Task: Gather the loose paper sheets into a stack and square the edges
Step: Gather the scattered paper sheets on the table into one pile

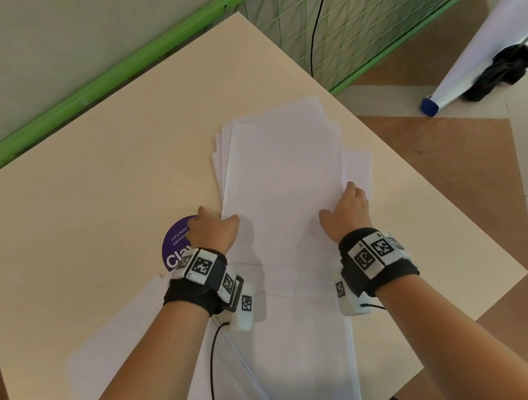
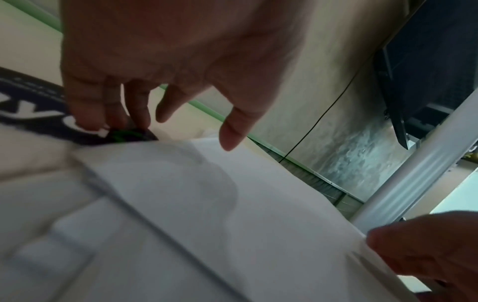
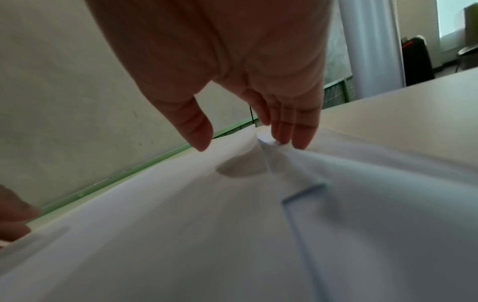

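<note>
Both hands, left hand (image 1: 214, 229) and right hand (image 1: 345, 210), fingers (image 3: 297, 130) straight, are pressing inward on opposite sides of fanned white paper sheets (image 1: 283, 176), aligning them on the beige desk (image 1: 99, 175).

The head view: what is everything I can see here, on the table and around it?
Paper sheets: several, exact count unclear, white, overlapping unevenly across the table's middle and near side.
Table: one, cream, under the sheets.
Round sticker: one, purple with white lettering, on the table, partly under the left hand.
Partition frame: green, behind the table.
Cable: one, black, hanging along the partition.
Rolled white screen: one, with a blue end cap, on the floor at right.
Dark cloth: one, black, against the roll.
Wrist cameras: two, black bands with patterned tags.
Left hand: at the pile's left edge.
Right hand: at its right edge.
</note>
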